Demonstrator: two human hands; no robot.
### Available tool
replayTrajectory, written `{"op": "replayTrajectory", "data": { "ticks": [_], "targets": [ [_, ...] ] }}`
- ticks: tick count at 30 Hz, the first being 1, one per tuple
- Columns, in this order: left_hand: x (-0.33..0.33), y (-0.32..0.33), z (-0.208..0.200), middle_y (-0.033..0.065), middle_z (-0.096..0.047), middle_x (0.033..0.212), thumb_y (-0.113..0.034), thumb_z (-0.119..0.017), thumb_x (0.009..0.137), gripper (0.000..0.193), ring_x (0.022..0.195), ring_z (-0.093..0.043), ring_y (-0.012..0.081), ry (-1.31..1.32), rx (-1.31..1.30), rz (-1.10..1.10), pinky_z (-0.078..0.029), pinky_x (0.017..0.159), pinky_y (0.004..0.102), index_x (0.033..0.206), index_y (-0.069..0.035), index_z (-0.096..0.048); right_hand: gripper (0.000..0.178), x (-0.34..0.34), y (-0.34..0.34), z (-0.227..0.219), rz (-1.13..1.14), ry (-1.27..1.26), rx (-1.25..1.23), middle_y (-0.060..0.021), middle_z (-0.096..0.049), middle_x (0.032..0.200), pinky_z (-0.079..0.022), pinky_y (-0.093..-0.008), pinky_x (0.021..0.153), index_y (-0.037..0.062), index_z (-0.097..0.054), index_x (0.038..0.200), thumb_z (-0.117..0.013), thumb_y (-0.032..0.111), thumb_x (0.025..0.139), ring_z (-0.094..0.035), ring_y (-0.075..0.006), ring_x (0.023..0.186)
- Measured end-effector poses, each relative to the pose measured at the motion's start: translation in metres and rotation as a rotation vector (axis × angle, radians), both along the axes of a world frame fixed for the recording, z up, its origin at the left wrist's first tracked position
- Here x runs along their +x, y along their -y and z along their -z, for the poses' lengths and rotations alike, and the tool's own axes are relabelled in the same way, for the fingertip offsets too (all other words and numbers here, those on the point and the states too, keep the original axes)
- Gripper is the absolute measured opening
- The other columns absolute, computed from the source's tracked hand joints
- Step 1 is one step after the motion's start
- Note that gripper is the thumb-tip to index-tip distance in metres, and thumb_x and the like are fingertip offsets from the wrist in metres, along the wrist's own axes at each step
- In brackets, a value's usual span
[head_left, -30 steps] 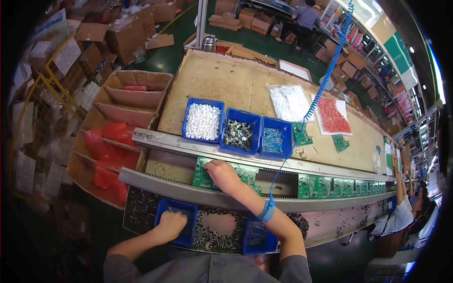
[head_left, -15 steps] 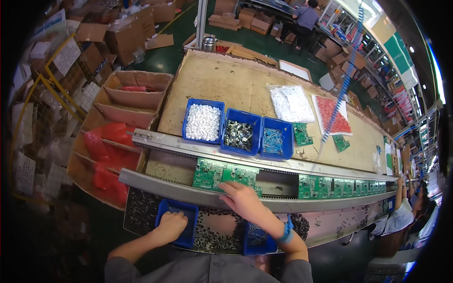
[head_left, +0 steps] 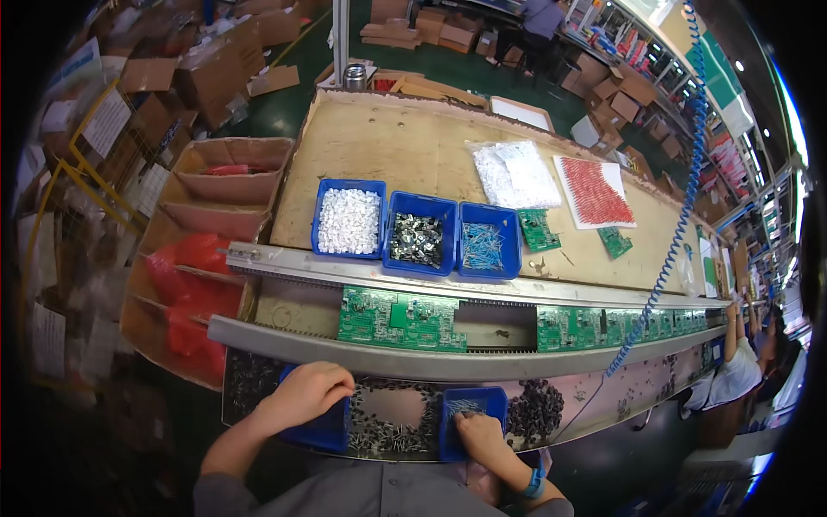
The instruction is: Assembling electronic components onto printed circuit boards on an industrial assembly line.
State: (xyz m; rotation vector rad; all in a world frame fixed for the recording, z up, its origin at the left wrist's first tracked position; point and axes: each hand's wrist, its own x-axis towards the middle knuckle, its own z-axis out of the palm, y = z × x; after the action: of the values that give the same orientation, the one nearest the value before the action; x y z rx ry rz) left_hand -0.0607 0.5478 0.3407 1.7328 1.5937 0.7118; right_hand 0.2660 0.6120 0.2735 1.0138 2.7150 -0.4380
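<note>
My left hand is over the rim of a blue bin on the near ledge, fingers curled together; whatever they may pinch is too small to make out. My right hand reaches into a second blue bin of thin wire-leaded parts, its fingertips pressed together among them. Beyond both hands, green circuit boards sit between the metal rails of a conveyor track. Loose black parts with metal leads are spread on the ledge between the two bins.
Three blue bins stand behind the track, with white parts, dark metallic parts and blue leaded parts. A coiled blue hose hangs at right. Left is a partitioned cardboard box. Another person works far right.
My right hand has left the circuit board and come down into the near right bin. My left hand has lifted out of the left bin to its far rim. The view has shifted slightly.
</note>
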Motion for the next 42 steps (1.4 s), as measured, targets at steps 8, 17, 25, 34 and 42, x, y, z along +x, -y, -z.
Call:
{"op": "replayTrajectory", "data": {
  "ticks": [8, 17, 25, 34, 42],
  "targets": [
    [0.025, -0.088, 0.024, 0.0113, -0.066, 0.069, -0.018, -0.069, 0.076, 0.014, 0.063, -0.063, 0.0294, 0.04, -0.025, 0.162, -0.049, 0.06, 0.0375, 0.081, -0.005, -0.068, 0.006, 0.006, -0.005, 0.003, -0.009, -0.057, -0.082, -0.0118, -0.061, 0.066, -0.051, -0.0396, 0.053, 0.0084, -0.06, 0.075, -0.055, 0.012, 0.077, -0.064, -0.0294, 0.064],
    [0.058, -0.111, 0.067, 0.011, -0.069, 0.079, -0.007, -0.068, 0.078, 0.01, 0.068, -0.067, 0.0221, 0.13, 0.257, -0.054, -0.052, 0.061, 0.0302, 0.087, -0.002, -0.071, 0.004, 0.005, -0.008, 0.0, 0.067, -0.229, -0.061, -0.0117, -0.061, 0.068, -0.051, -0.04, 0.059, 0.0079, -0.061, 0.075, -0.058, 0.011, 0.077, -0.063, -0.0299, 0.068],
    [0.064, -0.111, 0.077, 0.0103, -0.069, 0.081, -0.01, -0.068, 0.079, 0.012, 0.071, -0.067, 0.0244, 0.207, 0.198, -0.201, -0.051, 0.06, 0.0327, 0.089, -0.003, -0.067, 0.011, 0.006, -0.01, -0.006, 0.1, -0.293, -0.117, -0.0099, -0.059, 0.069, -0.051, -0.0386, 0.063, 0.007, -0.064, 0.08, -0.057, 0.005, 0.072, -0.062, -0.0294, 0.073],
    [0.064, -0.11, 0.083, 0.0048, -0.066, 0.073, -0.012, -0.068, 0.077, 0.006, 0.069, -0.06, 0.0227, 0.094, 0.273, -0.168, -0.047, 0.063, 0.0371, 0.08, -0.008, -0.067, 0.014, 0.005, -0.021, -0.029, 0.163, -0.374, -0.16, -0.0116, -0.062, 0.077, -0.05, -0.04, 0.063, 0.0087, -0.065, 0.087, -0.06, 0.003, 0.074, -0.062, -0.0327, 0.073],
    [0.064, -0.111, 0.089, 0.0034, -0.065, 0.074, -0.011, -0.068, 0.076, 0.004, 0.072, -0.059, 0.0224, 0.064, 0.357, -0.128, -0.047, 0.068, 0.0373, 0.078, -0.008, -0.067, 0.008, 0.0, -0.033, -0.048, 0.331, -0.527, -0.27, -0.0129, -0.064, 0.079, -0.051, -0.036, 0.062, 0.0042, -0.064, 0.087, -0.061, 0.002, 0.079, -0.063, -0.0312, 0.072]
  ]
}}
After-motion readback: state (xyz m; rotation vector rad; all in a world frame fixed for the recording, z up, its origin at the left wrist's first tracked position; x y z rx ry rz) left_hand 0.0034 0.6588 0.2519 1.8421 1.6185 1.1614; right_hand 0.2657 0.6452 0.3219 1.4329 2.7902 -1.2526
